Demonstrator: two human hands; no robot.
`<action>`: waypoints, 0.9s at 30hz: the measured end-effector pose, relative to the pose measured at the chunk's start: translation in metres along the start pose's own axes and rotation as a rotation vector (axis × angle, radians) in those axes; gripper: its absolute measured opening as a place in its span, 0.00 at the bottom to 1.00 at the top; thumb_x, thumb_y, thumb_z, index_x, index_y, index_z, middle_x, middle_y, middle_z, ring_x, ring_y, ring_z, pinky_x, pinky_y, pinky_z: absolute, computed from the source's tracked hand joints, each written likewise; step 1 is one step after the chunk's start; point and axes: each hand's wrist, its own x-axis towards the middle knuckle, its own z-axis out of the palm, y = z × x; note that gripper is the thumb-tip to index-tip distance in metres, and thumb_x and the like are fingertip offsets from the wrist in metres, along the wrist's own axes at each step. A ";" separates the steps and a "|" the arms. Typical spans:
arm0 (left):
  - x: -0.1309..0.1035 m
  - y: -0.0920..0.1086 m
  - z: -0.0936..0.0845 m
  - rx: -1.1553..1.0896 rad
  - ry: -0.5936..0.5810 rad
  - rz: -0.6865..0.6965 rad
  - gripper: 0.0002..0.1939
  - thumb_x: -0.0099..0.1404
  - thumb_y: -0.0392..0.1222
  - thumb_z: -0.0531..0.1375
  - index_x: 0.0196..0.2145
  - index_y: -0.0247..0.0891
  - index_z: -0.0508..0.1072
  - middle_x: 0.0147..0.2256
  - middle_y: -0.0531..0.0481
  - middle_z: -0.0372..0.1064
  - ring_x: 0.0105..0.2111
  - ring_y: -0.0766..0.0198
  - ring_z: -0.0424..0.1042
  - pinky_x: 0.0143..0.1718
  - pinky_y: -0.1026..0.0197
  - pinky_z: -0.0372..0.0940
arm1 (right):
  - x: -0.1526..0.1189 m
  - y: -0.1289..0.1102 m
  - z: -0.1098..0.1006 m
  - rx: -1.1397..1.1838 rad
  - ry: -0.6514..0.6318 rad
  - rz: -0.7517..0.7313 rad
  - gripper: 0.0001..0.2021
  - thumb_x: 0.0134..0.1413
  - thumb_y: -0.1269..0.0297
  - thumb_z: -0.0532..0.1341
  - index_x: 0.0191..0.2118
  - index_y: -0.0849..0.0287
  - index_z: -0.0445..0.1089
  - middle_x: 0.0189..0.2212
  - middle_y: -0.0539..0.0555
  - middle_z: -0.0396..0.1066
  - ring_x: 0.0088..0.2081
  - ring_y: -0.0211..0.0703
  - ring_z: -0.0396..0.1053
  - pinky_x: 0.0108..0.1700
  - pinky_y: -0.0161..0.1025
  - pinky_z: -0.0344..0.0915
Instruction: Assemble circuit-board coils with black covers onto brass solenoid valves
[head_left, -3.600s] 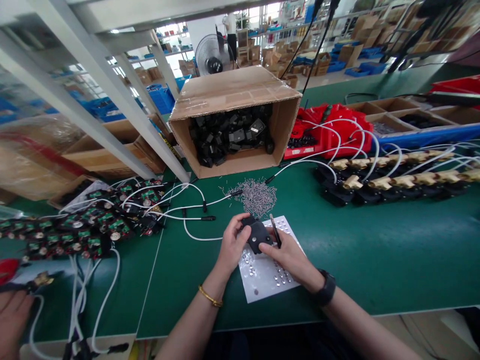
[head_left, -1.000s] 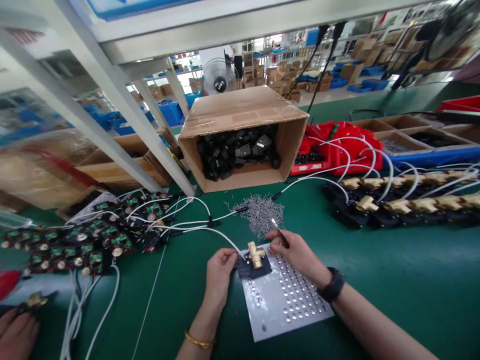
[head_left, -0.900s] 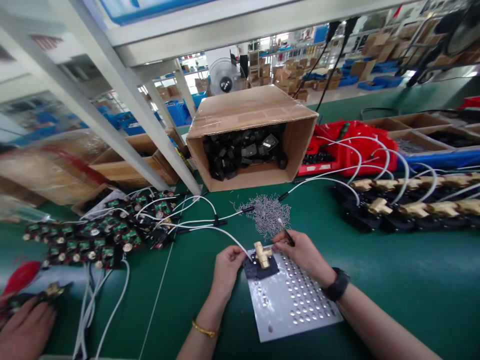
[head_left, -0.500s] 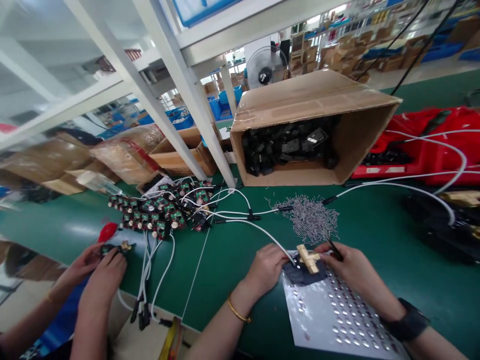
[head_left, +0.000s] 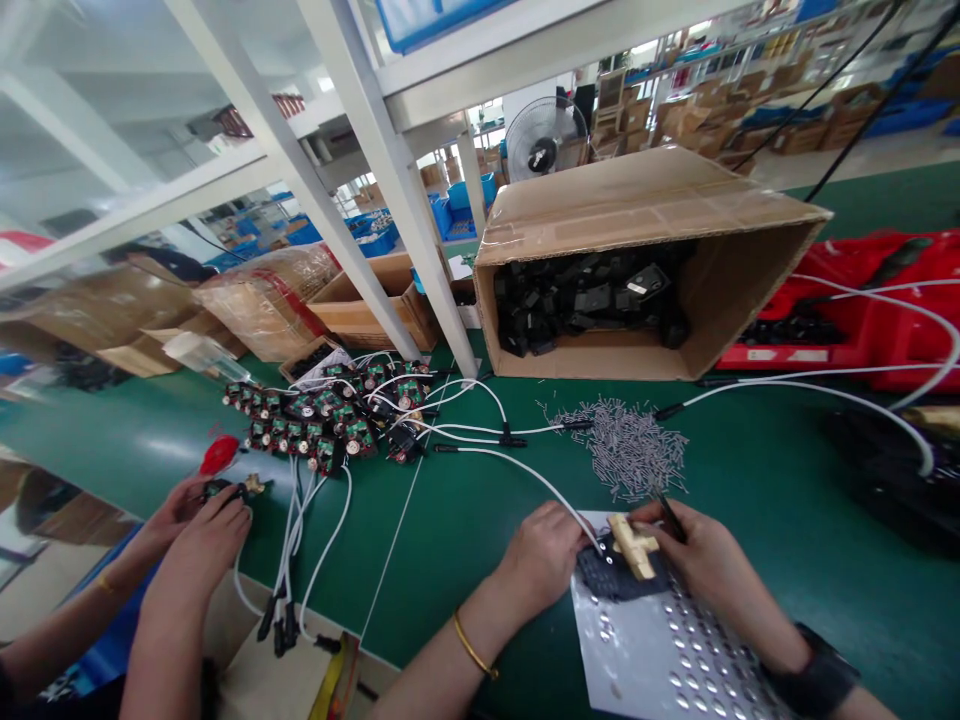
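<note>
A flat black housing [head_left: 619,578] with a brass cross-shaped fitting [head_left: 634,546] on top lies over a sheet of shiny round stickers [head_left: 637,655]. A white cable [head_left: 551,487] runs from its left part. My left hand [head_left: 546,555] is closed on the housing's left edge, fingertips partly hidden behind it. At the fitting's right side, my right hand [head_left: 709,560] is closed around a slim dark tool [head_left: 671,518], which looks like tweezers. Its thumb and finger are close to the housing's far right edge. Just beyond lies a pile of small grey screws [head_left: 634,450].
An open carton [head_left: 592,362] of black parts stands behind the screws, with red bins [head_left: 840,355] to its right. Left are circuit-board units with white cables [head_left: 322,415]. A co-worker's hands [head_left: 202,530] hold a similar unit. A white shelf post [head_left: 405,190] rises behind.
The view has shifted slightly, so the bench things sit a little lower and the carton farther right. Both my hands keep their hold, and the housing still lies on the sticker sheet.
</note>
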 end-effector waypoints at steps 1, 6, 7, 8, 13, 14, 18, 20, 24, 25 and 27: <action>0.000 -0.001 0.000 0.022 -0.023 0.032 0.09 0.65 0.35 0.50 0.36 0.34 0.70 0.32 0.46 0.71 0.34 0.62 0.69 0.39 0.59 0.66 | -0.003 0.002 0.000 -0.025 0.012 0.000 0.13 0.47 0.54 0.56 0.29 0.57 0.71 0.29 0.55 0.75 0.32 0.49 0.71 0.35 0.39 0.66; -0.006 -0.003 0.006 0.010 0.045 0.135 0.14 0.67 0.36 0.46 0.36 0.33 0.70 0.32 0.45 0.72 0.34 0.62 0.69 0.37 0.60 0.66 | -0.014 0.004 -0.007 -0.002 0.037 0.028 0.14 0.42 0.52 0.58 0.29 0.57 0.73 0.29 0.55 0.75 0.32 0.50 0.72 0.35 0.39 0.67; -0.007 -0.002 0.007 -0.030 0.089 0.138 0.14 0.68 0.36 0.46 0.36 0.33 0.71 0.31 0.45 0.72 0.33 0.63 0.70 0.36 0.60 0.66 | -0.014 0.003 -0.008 0.001 0.032 0.043 0.14 0.42 0.52 0.58 0.28 0.58 0.73 0.29 0.55 0.75 0.31 0.50 0.72 0.34 0.39 0.67; -0.008 -0.002 0.008 -0.077 0.131 0.135 0.14 0.68 0.37 0.46 0.35 0.34 0.72 0.30 0.46 0.73 0.32 0.64 0.70 0.36 0.61 0.66 | -0.014 0.002 -0.009 -0.006 0.030 0.051 0.14 0.42 0.52 0.59 0.28 0.58 0.73 0.28 0.55 0.75 0.31 0.50 0.72 0.34 0.39 0.67; -0.012 0.000 0.010 -0.224 0.167 0.089 0.14 0.67 0.38 0.48 0.34 0.36 0.73 0.29 0.47 0.74 0.30 0.63 0.71 0.35 0.60 0.64 | -0.016 0.001 -0.009 -0.100 0.013 -0.071 0.11 0.48 0.56 0.58 0.27 0.55 0.74 0.29 0.54 0.76 0.32 0.49 0.72 0.36 0.40 0.67; -0.014 0.001 0.010 -0.228 0.159 0.080 0.14 0.66 0.38 0.48 0.34 0.36 0.73 0.28 0.46 0.73 0.30 0.63 0.71 0.35 0.60 0.64 | -0.017 0.002 -0.009 -0.126 0.007 -0.121 0.10 0.50 0.58 0.57 0.28 0.55 0.74 0.29 0.54 0.76 0.32 0.49 0.72 0.36 0.40 0.67; -0.023 0.010 0.012 -0.219 0.194 -0.037 0.12 0.65 0.35 0.50 0.31 0.37 0.72 0.25 0.48 0.71 0.28 0.62 0.69 0.32 0.60 0.63 | -0.027 0.006 -0.009 -0.216 -0.037 -0.356 0.11 0.50 0.70 0.55 0.37 0.54 0.74 0.35 0.53 0.75 0.36 0.46 0.73 0.41 0.39 0.68; -0.026 0.015 0.013 -0.217 0.216 -0.087 0.12 0.64 0.33 0.49 0.29 0.38 0.71 0.24 0.48 0.70 0.26 0.62 0.68 0.30 0.61 0.63 | -0.031 0.005 -0.009 -0.212 -0.052 -0.442 0.17 0.48 0.76 0.53 0.41 0.55 0.73 0.39 0.54 0.75 0.41 0.44 0.72 0.45 0.39 0.67; -0.027 0.020 0.013 -0.254 0.202 -0.112 0.13 0.63 0.31 0.48 0.32 0.39 0.72 0.28 0.48 0.72 0.30 0.61 0.71 0.32 0.61 0.65 | -0.033 0.004 -0.006 -0.168 -0.034 -0.442 0.21 0.42 0.80 0.49 0.38 0.56 0.74 0.38 0.54 0.75 0.41 0.42 0.72 0.45 0.39 0.67; -0.027 0.019 0.014 -0.257 0.193 -0.117 0.12 0.62 0.30 0.49 0.33 0.39 0.71 0.29 0.48 0.72 0.31 0.61 0.71 0.32 0.61 0.65 | -0.033 0.005 -0.004 -0.163 -0.027 -0.438 0.22 0.41 0.80 0.49 0.38 0.56 0.74 0.37 0.54 0.75 0.40 0.42 0.72 0.44 0.39 0.68; -0.027 0.018 0.014 -0.236 0.180 -0.095 0.13 0.62 0.30 0.48 0.33 0.38 0.71 0.29 0.47 0.72 0.31 0.60 0.71 0.31 0.61 0.66 | -0.034 0.011 -0.001 -0.161 -0.004 -0.463 0.22 0.40 0.80 0.50 0.38 0.57 0.74 0.37 0.54 0.75 0.41 0.43 0.72 0.45 0.40 0.68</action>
